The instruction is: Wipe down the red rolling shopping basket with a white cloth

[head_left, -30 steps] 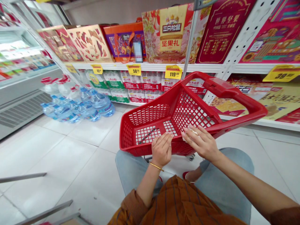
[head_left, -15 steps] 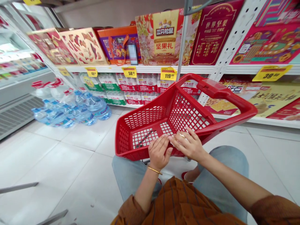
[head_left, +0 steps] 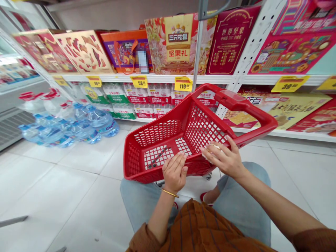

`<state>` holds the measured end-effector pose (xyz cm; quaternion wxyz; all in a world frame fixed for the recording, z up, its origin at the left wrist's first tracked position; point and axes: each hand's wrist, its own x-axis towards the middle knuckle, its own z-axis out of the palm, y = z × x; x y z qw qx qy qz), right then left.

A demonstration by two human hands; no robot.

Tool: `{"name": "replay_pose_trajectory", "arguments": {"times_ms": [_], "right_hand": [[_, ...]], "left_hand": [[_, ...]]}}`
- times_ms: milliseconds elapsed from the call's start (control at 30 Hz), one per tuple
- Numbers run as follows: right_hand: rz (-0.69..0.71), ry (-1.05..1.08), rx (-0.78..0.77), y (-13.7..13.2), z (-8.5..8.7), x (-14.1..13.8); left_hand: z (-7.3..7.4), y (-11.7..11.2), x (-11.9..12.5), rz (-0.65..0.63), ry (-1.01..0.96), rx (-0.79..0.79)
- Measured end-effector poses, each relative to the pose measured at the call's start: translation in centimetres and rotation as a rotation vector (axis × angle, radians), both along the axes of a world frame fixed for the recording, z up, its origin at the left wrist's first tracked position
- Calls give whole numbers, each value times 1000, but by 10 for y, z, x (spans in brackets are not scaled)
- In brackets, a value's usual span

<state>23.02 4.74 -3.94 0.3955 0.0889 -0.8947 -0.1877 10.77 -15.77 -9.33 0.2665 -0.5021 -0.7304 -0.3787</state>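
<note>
While my right grip [head_left: 223, 159] is curling over a small white wad [head_left: 210, 154] and pressing it against the mesh near the rim, my left grip [head_left: 174, 173] is resting open and flat, fingers together, across the near edge of the red plastic basket [head_left: 207, 129]. I can't make out what the wad is made of. A gold bangle [head_left: 170, 193] is sitting on my left wrist, and brown striped sleeves [head_left: 140, 239] are covering my arms up near the elbows.

The basket is standing tilted on small casters [head_left: 208, 176], right in front of my knees, with its long red handle [head_left: 244, 101] angling up toward the shelving. A thin dark streak [head_left: 157, 157] is running across its gridded base. My light blue jeans [head_left: 243, 196] are showing on both sides of it, and a red shoe [head_left: 203, 197] is poking out underneath.

Beyond the handle, a white metal shelf [head_left: 154, 77] is carrying bright gift boxes, including a nut gift box [head_left: 172, 43], with yellow price tags [head_left: 183, 84] clipped along its edge. Shrink-wrapped bottled water [head_left: 115, 92] is filling the shelf below, large water bottles [head_left: 97, 119] are sitting on the white tile floor [head_left: 78, 164], and a refrigerated display case [head_left: 15, 66] is running along the left.
</note>
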Motion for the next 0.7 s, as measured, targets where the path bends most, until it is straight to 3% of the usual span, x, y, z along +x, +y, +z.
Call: {"name": "replay_pose_trajectory", "arguments": {"times_ms": [200, 500, 700], "right_hand": [[-33, -14, -7, 4, 7, 7], [-82, -12, -114, -25, 6, -2], [-118, 3, -181, -42, 4, -9]], "left_hand": [[-2, -1, -4, -9, 6, -10], [1, -16, -20, -19, -26, -34], [24, 0, 3, 176, 2, -37]]}}
